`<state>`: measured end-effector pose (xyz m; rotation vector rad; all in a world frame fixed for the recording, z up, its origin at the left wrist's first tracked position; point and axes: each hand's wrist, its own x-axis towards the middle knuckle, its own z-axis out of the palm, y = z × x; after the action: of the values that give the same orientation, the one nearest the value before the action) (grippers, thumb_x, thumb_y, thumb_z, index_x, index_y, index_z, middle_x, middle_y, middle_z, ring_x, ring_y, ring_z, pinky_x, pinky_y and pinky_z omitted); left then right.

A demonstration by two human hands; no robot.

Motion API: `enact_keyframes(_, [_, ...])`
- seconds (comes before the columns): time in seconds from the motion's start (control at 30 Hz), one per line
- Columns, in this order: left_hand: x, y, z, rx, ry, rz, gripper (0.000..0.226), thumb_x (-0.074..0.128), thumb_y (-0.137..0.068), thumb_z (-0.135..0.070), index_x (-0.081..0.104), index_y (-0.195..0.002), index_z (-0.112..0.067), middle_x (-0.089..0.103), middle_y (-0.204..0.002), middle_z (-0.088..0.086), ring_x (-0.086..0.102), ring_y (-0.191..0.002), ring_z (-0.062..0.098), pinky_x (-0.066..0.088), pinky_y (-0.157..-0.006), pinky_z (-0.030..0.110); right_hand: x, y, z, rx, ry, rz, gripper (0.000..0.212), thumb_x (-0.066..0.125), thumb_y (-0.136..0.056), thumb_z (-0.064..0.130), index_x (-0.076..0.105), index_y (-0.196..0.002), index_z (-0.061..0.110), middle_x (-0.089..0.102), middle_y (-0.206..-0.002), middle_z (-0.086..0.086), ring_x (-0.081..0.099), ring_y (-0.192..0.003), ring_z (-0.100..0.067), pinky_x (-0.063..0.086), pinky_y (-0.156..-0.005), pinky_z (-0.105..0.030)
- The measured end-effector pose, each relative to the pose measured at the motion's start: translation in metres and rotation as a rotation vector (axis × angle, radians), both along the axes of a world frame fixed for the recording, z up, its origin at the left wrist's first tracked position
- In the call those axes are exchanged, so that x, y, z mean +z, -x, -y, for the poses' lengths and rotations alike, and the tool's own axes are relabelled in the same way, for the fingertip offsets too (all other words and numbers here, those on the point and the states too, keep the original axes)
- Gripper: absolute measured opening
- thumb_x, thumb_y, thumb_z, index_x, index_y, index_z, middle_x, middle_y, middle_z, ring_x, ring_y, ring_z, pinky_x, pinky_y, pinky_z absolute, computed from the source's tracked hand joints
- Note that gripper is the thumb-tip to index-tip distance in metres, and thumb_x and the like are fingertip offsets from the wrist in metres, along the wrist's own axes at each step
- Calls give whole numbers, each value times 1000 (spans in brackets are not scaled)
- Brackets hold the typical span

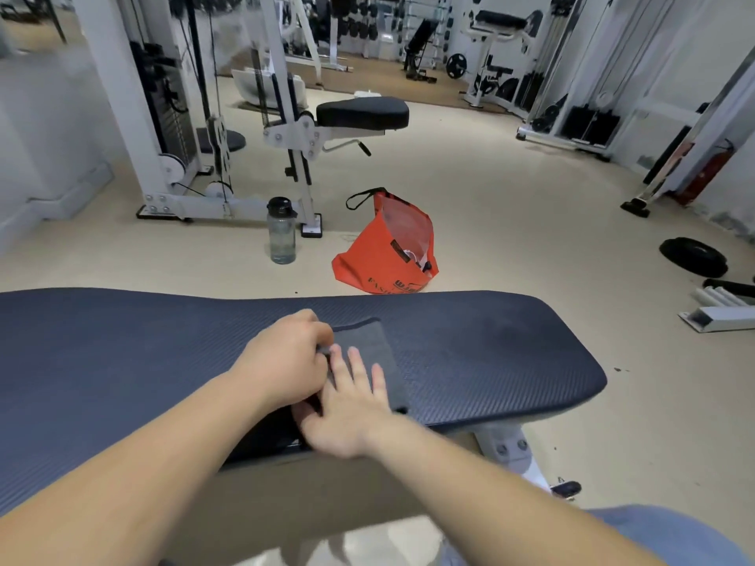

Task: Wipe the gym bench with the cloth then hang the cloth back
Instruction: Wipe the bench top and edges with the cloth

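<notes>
Cloth (369,357): lies flat on the gym bench (490,345), directly under and beyond both hands, near the bench's front edge. The left hand (286,361) sits at the cloth's left edge, fingers curled and pinched on that edge. The right hand (347,406) lies just beside the left, touching it, palm down with fingers spread and pressed flat on the cloth's near part; it grips nothing.

Appearance, cloth: dark grey, folded into a narrow rectangle with rounded far corners, its long side running away from the hands; close in tone to the bench pad.

Appearance, bench: long padded top, dark navy, fine ribbed texture, on a pale metal frame with bolts showing to the right of the right hand.

Writing: an orange bag (386,247) stands on the floor well beyond the hands, behind the bench; black lettering on it is partly hidden and cannot be read in full. A clear water bottle (282,230) with a dark cap stands to the bag's left.
</notes>
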<state>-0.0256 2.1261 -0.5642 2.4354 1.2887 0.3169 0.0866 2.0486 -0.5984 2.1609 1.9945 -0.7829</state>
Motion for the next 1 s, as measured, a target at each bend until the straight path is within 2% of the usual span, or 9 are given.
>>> enact_keyframes(0.07, [1,6,1,28,-31,4,34,47,-87,-19,71,-109,-28,58,-113,-9,55,-111,20,55,-84,43,23,-34,-17,38,129,-221,70,37,-102,52,15,-165,31,-6,-174,1,-13,-160,-19,-6,-128,-46])
enact_keyframes(0.1, [1,7,3,36,-38,-6,35,47,-88,-19,70,-113,-28,58,-117,-9,54,-114,20,54,-86,44,38,-51,-23,-22,148,-388,60,46,-102,46,39,-158,24,23,-171,0,14,-159,-20,12,-128,-42])
enact_keyframes(0.17, [-2,1,12,30,-44,-32,35,46,-91,-24,66,-120,-25,55,-125,-6,51,-119,22,54,-89,44,59,-82,-30,-302,-15,-683,34,57,-99,32,71,-117,7,73,-122,-5,64,-114,-22,48,-97,-33])
enact_keyframes(0.23, [-7,-17,27,-35,-85,-123,39,42,-95,-38,58,-128,-25,51,-136,0,49,-124,28,51,-95,46,59,-103,-33,-569,-280,-789,27,53,-101,27,69,-98,6,75,-94,-6,63,-82,-21,48,-73,-33])
enact_keyframes(0.33, [-23,-51,53,-173,-88,-386,65,25,-98,-61,23,-156,-33,18,-168,10,19,-151,40,21,-120,58,37,-111,-31,-550,-502,-487,24,51,-100,27,71,-92,17,77,-92,-1,69,-88,-23,53,-83,-36])
enact_keyframes(0.43, [-40,-62,53,-243,-74,-502,67,12,-101,-62,-8,-159,-35,-12,-170,11,-12,-154,43,-2,-121,64,29,-108,-38,-362,-433,-283,24,50,-97,28,73,-94,22,75,-95,5,68,-94,-20,57,-85,-39])
enact_keyframes(0.6, [-47,-28,-18,-79,-113,-494,63,7,-100,-64,-9,-157,-43,-12,-171,2,-10,-157,28,-2,-125,55,34,-106,-63,-298,-426,-215,28,47,-97,27,74,-107,24,74,-110,6,65,-105,-20,56,-92,-41])
enact_keyframes(0.77, [-42,18,-77,360,147,-417,66,4,-95,-70,-6,-157,-48,-14,-170,-5,-14,-156,27,-6,-116,73,31,-118,-71,-364,-396,-246,25,47,-97,24,72,-102,22,73,-102,4,66,-99,-22,54,-88,-37])
enact_keyframes(1.0, [-34,-41,-33,138,163,-404,79,8,-86,-81,-5,-156,-48,-18,-169,-9,-21,-154,32,-13,-114,73,35,-116,-67,-339,-423,-195,26,48,-97,26,73,-104,23,72,-102,4,66,-98,-22,57,-89,-41])
